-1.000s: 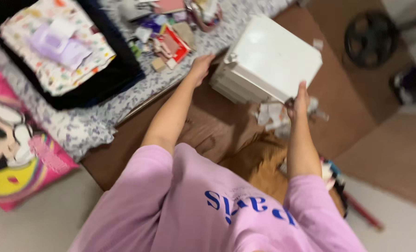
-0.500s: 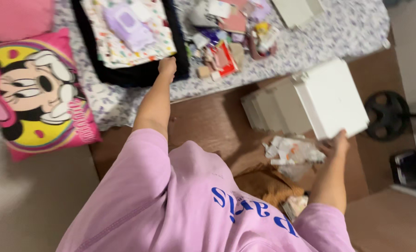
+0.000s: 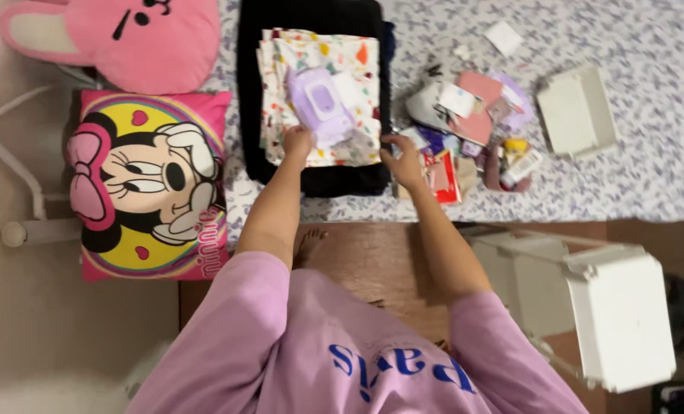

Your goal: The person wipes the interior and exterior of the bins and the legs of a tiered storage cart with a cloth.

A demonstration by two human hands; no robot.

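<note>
My left hand [image 3: 297, 142] rests curled on the near edge of a folded patterned cloth [image 3: 342, 115], just below a purple pack of wipes [image 3: 319, 103] lying on top. The cloth lies on a folded black garment [image 3: 319, 180] on the bed. My right hand [image 3: 402, 159] is at the black garment's right near corner with its fingers apart, beside a heap of small items [image 3: 465, 126]. Both arms reach forward from my pink sleeves.
The bed has a grey floral sheet [image 3: 633, 169]. A white tray [image 3: 578, 111] lies on it at the right. Two pink cushions, a cartoon one [image 3: 146, 184] and a rabbit one [image 3: 120, 38], sit at the left. A white drawer unit [image 3: 622, 318] stands on the brown floor [image 3: 365, 261].
The view has swung from the white drawer unit to the bed. My right hand let go of the unit and came to the black garment. My left hand moved onto the patterned cloth.
</note>
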